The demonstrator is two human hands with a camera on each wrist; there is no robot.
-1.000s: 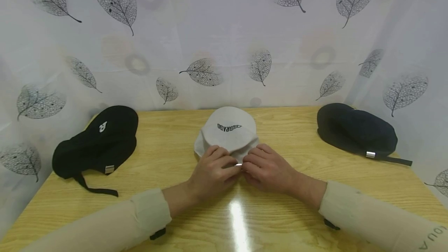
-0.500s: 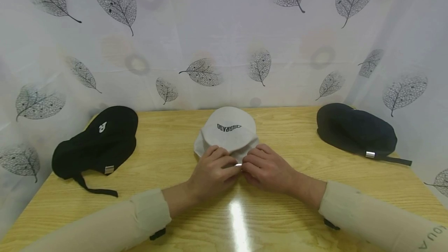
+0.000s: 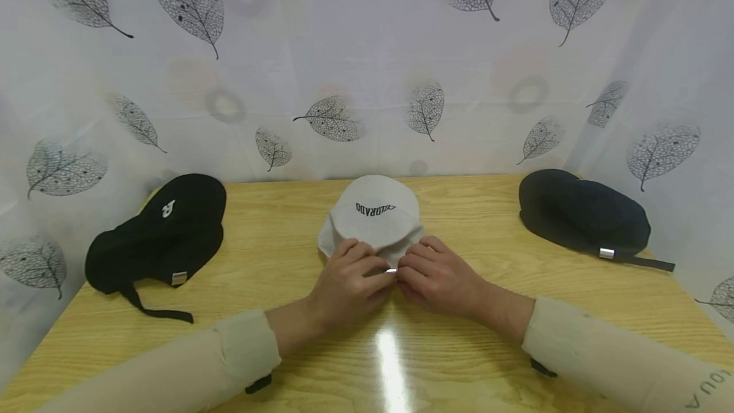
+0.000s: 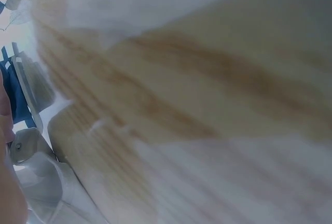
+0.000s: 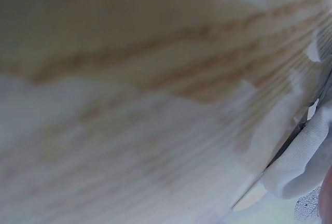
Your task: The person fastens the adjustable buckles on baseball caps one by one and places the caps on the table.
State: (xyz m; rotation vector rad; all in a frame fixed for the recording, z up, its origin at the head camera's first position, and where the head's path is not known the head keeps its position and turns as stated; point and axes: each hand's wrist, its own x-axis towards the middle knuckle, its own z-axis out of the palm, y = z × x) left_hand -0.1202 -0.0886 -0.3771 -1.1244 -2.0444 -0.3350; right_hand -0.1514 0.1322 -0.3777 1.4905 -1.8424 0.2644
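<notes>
A white cap [image 3: 378, 202] with dark COLORADO lettering, upside down from here, lies at the middle of the table's far side. My left hand [image 3: 351, 278] pinches the cap's near edge with curled fingers. Close against it, my right hand [image 3: 440, 276] grips the same edge from the right. Between the fingertips a small silver buckle [image 3: 392, 270] glints; the strap there is mostly hidden by fingers. Pale cap fabric [image 5: 298, 162] shows at the right of the right wrist view, beside a blurred finger [image 5: 326, 200]. The left wrist view catches only a strip of hand [image 4: 11, 193].
On the left lies a black cap [image 3: 172, 234] with a white emblem, its loose strap trailing forward. A dark navy cap [image 3: 585, 212] with a silver buckle sits at the right. Leaf-patterned curtain [image 3: 373, 69] stands behind the wood-grain table [image 3: 470, 362].
</notes>
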